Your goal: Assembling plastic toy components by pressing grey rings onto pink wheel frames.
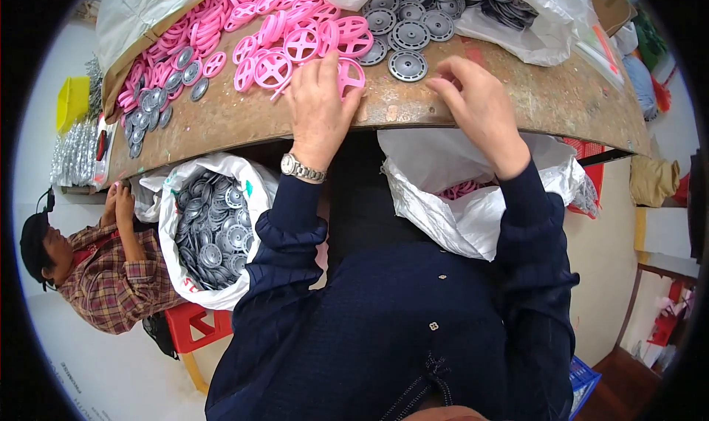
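My left hand (319,111) is at the front edge of the pink pile, its thumb and fingers around a pink spoked wheel (352,74) that is partly hidden by the hand. More pink wheels (302,44) lie heaped just beyond the fingertips. My right hand (480,103) hovers above the table edge, fingers bent, thumb and forefinger apart, and no object shows between them. Closest to it lies a grey round disc (408,65) with a slotted rim. Other grey discs (410,35) are piled behind that one.
The worn wooden table (583,103) curves across the front. Smaller grey discs (153,101) lie on its left. Below hang a white sack of grey discs (214,229) and a white sack with pink parts (443,214). A person in a plaid shirt (122,273) sits at left beside a red stool (196,325).
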The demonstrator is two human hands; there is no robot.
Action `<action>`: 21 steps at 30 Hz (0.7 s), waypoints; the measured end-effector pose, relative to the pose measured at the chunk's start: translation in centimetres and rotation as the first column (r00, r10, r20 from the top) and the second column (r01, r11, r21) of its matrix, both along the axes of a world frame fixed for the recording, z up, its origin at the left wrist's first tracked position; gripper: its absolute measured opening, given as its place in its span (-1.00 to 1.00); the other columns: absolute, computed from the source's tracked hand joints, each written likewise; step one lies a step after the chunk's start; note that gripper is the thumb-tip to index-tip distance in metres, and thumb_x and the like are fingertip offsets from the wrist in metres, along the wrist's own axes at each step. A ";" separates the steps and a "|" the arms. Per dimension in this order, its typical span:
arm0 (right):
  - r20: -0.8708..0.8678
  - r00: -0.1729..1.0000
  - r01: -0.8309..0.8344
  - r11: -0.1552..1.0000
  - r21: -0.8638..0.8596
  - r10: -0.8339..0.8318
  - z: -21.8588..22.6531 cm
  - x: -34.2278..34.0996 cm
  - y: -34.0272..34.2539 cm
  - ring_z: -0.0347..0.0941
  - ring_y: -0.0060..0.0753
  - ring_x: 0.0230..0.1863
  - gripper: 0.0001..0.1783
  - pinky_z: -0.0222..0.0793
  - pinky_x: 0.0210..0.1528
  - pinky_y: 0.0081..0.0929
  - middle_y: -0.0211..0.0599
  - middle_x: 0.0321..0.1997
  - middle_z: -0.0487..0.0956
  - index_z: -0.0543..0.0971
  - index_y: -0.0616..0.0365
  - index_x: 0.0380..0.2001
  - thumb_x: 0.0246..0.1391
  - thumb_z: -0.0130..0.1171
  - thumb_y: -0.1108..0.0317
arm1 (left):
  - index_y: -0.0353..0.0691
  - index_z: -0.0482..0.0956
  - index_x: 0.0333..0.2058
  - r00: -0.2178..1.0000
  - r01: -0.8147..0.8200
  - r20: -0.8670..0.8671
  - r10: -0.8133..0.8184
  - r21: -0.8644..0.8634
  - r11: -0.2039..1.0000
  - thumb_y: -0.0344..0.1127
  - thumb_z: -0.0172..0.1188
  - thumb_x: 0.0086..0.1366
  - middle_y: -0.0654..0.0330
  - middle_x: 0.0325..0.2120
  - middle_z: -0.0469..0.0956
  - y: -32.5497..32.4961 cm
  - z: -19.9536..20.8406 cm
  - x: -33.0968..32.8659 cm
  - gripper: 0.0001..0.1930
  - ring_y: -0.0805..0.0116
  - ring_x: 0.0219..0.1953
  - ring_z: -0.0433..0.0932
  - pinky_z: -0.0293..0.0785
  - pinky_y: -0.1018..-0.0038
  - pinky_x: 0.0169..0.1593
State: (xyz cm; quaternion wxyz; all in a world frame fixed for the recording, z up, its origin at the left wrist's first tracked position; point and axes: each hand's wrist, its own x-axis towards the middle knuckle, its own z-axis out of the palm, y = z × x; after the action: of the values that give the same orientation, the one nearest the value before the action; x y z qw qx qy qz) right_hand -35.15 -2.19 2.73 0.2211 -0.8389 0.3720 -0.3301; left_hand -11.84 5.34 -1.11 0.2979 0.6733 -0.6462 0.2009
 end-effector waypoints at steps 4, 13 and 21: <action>-0.179 0.965 0.139 0.951 -0.276 -0.193 -1.8 3.1 -2.5 0.57 -0.06 -0.23 -0.55 0.48 -0.22 -0.20 -0.14 -0.28 0.61 0.60 0.19 -0.33 0.03 0.30 -0.04 | -0.27 0.41 0.13 0.992 0.092 -0.081 -0.092 -0.007 0.996 -0.40 0.36 0.05 0.03 -0.08 0.44 0.6 0.1 -0.4 -0.38 0.01 -0.01 0.41 0.34 0.14 0.08; -0.214 0.939 0.226 0.953 -0.201 -0.268 -3.4 4.9 -4.4 0.57 0.01 -0.18 -0.49 0.48 -0.20 -0.13 -0.13 -0.21 0.61 0.59 0.21 -0.34 -0.10 0.38 -0.06 | -0.25 0.46 0.11 0.952 0.212 -0.224 -0.208 -0.005 0.977 -0.55 0.29 0.08 0.01 -0.19 0.47 1.3 0.3 -0.8 -0.45 0.07 -0.13 0.50 0.47 0.27 -0.09; 0.138 0.984 0.097 0.991 0.092 -0.109 -3.2 3.7 -4.5 0.49 -0.42 -0.44 -0.69 0.39 -0.35 -0.44 -0.32 -0.54 0.52 0.50 0.24 -0.38 0.00 0.35 0.25 | -0.37 0.49 -0.02 0.583 0.288 -0.789 -0.197 -0.026 0.957 -0.49 0.17 0.28 0.07 -0.31 0.55 1.0 0.7 -0.9 -0.71 0.25 -0.33 0.60 0.55 0.41 -0.35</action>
State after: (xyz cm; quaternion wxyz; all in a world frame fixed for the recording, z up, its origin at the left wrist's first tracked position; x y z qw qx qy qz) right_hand -31.46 -6.65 -0.44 0.2652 -0.7827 0.4116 -0.3842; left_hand -12.69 6.35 -0.41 0.5383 0.6129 -0.5464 -0.1897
